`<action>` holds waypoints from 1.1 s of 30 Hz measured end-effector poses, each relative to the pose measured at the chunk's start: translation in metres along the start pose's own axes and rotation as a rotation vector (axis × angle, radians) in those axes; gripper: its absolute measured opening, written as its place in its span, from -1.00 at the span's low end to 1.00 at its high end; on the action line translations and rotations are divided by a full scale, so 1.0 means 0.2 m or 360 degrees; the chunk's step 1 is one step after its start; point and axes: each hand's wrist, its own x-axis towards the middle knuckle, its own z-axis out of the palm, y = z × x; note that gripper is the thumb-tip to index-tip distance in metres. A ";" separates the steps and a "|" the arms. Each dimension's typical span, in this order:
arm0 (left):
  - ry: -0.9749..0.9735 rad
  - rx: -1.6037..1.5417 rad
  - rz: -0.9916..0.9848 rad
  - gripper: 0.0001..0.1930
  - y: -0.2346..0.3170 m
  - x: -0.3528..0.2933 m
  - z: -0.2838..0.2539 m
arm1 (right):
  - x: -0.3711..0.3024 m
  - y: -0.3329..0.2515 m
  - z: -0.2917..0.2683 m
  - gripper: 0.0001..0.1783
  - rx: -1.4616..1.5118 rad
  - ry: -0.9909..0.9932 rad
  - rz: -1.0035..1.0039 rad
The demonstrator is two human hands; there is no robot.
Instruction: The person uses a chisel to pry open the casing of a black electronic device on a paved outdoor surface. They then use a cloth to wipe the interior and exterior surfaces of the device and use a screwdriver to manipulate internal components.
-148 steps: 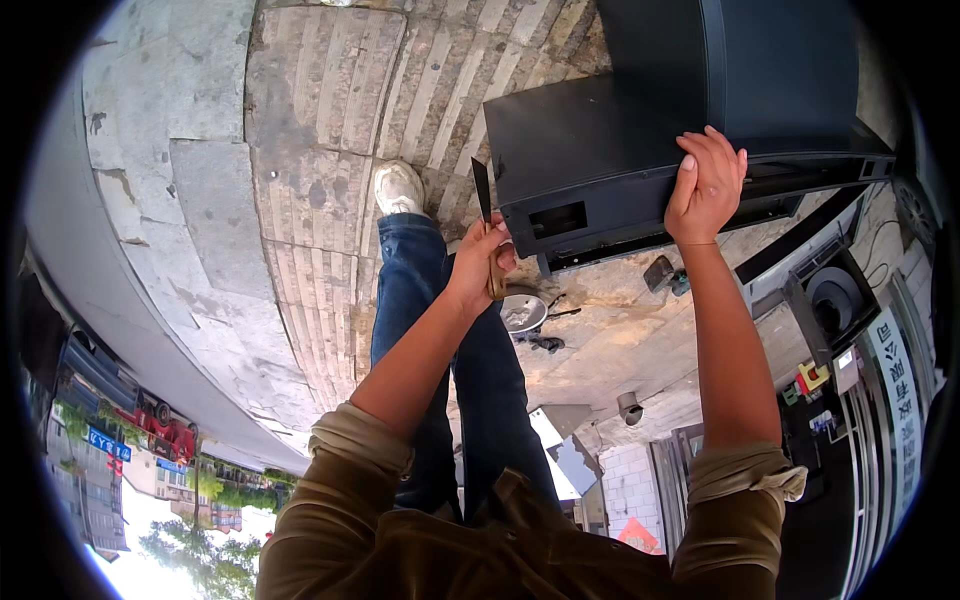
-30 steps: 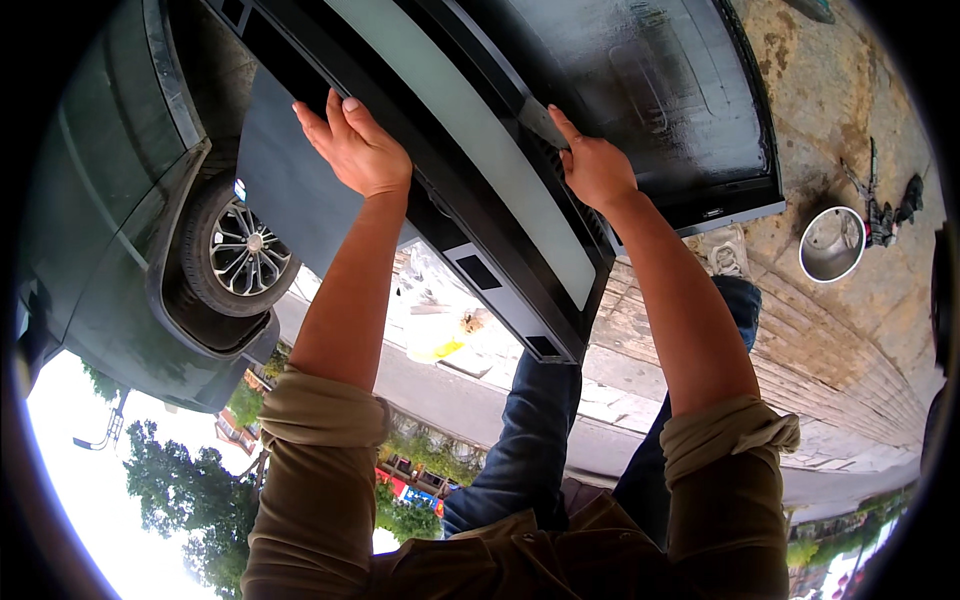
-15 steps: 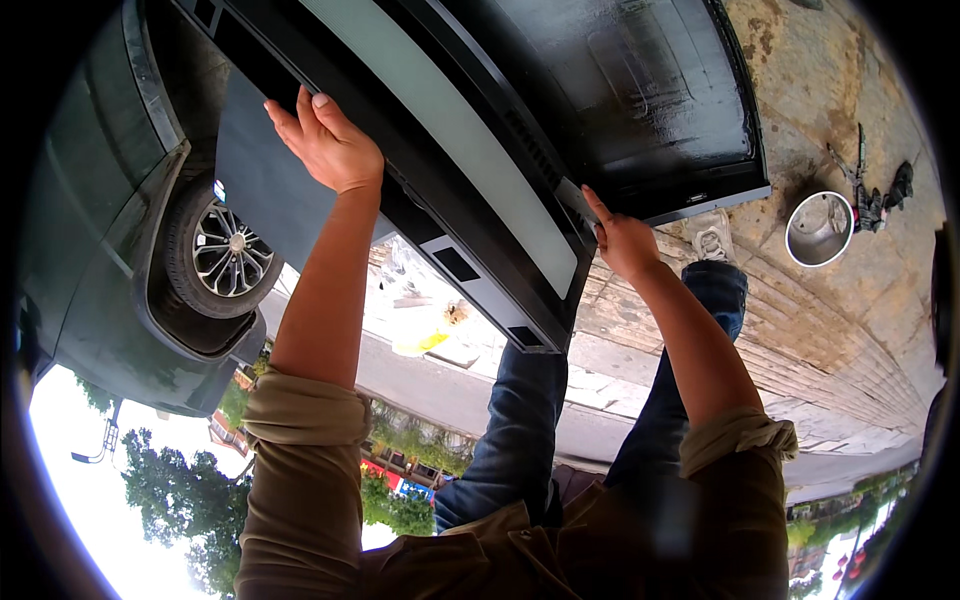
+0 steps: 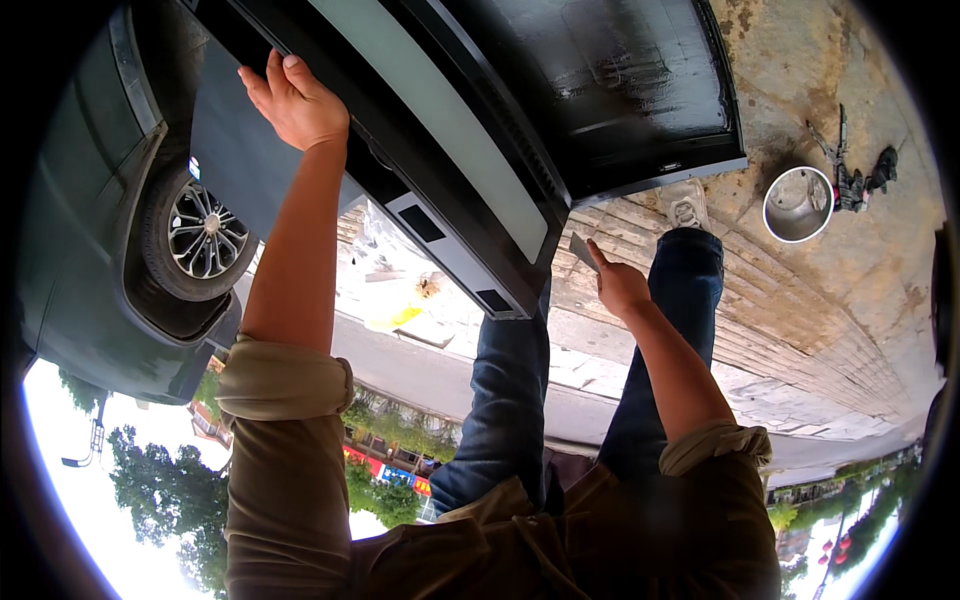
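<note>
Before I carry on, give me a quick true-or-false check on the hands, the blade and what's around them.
1. The left hand is against the black appliance. True.
2. Both hands are empty. False: the right hand holds a flat blade.
3. The flat blade presses on the appliance's pale strip. False: they are apart.
4. A metal pot is on the ground. True.
5. A bicycle stands at picture left. False: that is a car.

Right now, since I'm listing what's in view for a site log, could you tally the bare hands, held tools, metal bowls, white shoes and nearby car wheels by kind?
Bare hands: 2 (left hand, right hand)
Held tools: 1 (flat-bladed tool)
Metal bowls: 1 (bowl)
White shoes: 1 (shoe)
Car wheels: 1 (wheel)
Total: 6
</note>
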 end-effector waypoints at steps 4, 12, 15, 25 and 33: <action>0.0067 -0.0135 -0.0015 -0.47 0.01 0.00 0.00 | -0.14 -0.13 0.10 -0.49 0.0653 0.0489 0.0216; 0.0098 -0.0027 0.0079 -0.50 -0.15 0.05 0.08 | -0.29 -0.13 0.41 -0.88 0.2450 0.0084 0.0480; 0.0031 -0.0507 0.0025 -0.47 -0.20 0.02 -0.05 | -0.31 -0.17 0.49 -0.88 0.2582 0.0147 0.0164; -0.0395 -0.0224 0.0767 -0.48 -0.03 -1.25 -0.39 | -0.32 -0.34 0.65 -0.30 0.2531 0.0268 -0.0193; -0.0100 -0.0144 0.0841 -0.48 -0.03 -1.35 -0.30 | -0.26 -0.19 0.69 -0.33 0.2241 0.0263 -0.0407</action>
